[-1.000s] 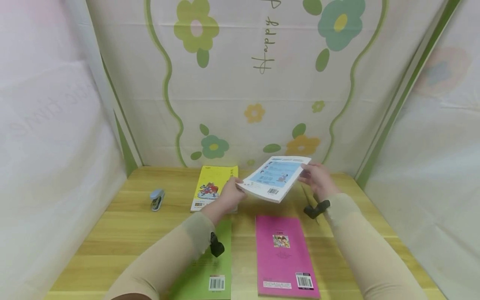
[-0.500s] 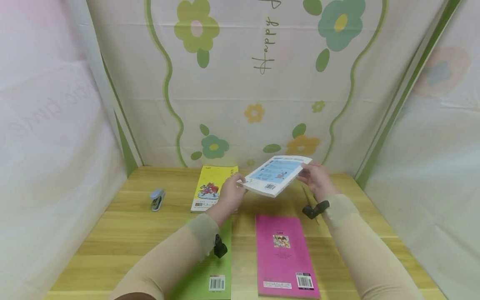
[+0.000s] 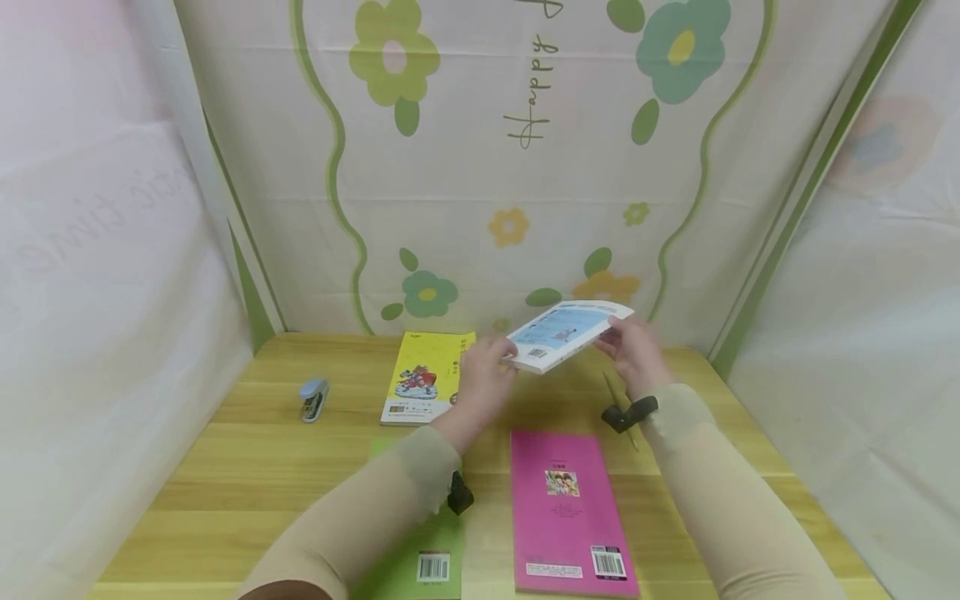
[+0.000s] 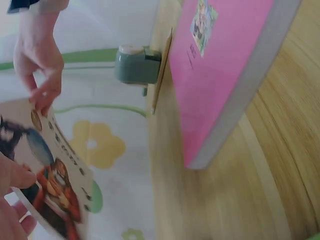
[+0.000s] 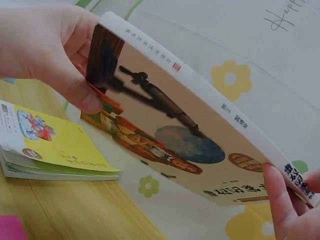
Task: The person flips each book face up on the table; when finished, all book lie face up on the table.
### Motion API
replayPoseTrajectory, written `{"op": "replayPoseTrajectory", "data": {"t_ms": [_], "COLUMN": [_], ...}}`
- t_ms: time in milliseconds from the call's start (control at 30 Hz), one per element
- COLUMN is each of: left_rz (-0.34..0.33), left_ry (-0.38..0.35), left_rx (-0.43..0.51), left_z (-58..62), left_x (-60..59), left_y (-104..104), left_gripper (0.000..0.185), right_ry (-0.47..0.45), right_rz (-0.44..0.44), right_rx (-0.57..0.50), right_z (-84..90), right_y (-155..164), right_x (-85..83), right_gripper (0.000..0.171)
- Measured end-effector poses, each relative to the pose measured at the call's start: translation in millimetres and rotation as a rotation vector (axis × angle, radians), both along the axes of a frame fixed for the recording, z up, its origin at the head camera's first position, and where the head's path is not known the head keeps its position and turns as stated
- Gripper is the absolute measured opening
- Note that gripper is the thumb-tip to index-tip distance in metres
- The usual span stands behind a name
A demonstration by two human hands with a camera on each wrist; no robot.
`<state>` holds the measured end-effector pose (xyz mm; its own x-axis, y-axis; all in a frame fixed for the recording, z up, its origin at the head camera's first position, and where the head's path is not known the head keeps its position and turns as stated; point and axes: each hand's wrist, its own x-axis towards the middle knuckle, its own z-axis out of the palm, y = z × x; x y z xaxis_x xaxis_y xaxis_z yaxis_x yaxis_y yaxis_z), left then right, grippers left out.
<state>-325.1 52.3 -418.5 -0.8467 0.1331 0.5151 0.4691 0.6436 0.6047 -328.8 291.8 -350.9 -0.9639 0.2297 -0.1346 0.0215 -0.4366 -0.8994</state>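
Both hands hold a white book with a light-blue back cover in the air above the far middle of the wooden table. My left hand grips its near left corner. At the book's far right end, my right hand pinches the edge. In the right wrist view the book's illustrated underside faces the camera, with the left hand's fingers round one end. The left wrist view shows the same book held by both hands.
A yellow book lies at the far middle-left, a pink book near the front centre-right, and a green book lies partly under my left forearm. A small grey-blue stapler sits at the left. Flowered cloth walls enclose the table.
The white book has risen and moved farther from me and a little right, tilting flatter. Both hands kept their hold and moved with it.
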Motion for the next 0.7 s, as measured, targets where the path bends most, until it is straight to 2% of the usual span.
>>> {"op": "replayPoseTrajectory", "data": {"t_ms": [133, 233, 333, 400, 533, 700], "left_rz": [-0.022, -0.046, -0.075, -0.083, -0.073, -0.04], "left_ry": [0.079, 0.145, 0.18, 0.176, 0.114, 0.034], "left_rx": [-0.062, -0.139, -0.22, -0.272, -0.372, -0.509], "left_z": [7.9, 12.7, 17.1, 19.7, 24.0, 26.1], "left_x": [7.5, 12.3, 15.7, 16.9, 16.6, 16.7], "left_y": [8, 13, 15, 16, 16, 16], "left_gripper": [0.027, 0.029, 0.028, 0.027, 0.024, 0.028], "right_ry": [-0.005, -0.011, -0.001, 0.015, 0.041, 0.085], "right_rz": [-0.047, -0.085, -0.109, -0.115, -0.134, -0.164], "right_rx": [-0.026, -0.027, -0.019, -0.002, 0.069, 0.159], "right_z": [-0.1, -1.0, -0.8, 0.6, 4.5, 7.6], "right_y": [-2, -5, -7, -8, -14, -26], "right_x": [-1.4, -3.9, -5.5, -5.4, -3.2, -3.0], "right_gripper": [0.032, 0.036, 0.041, 0.043, 0.049, 0.044]}}
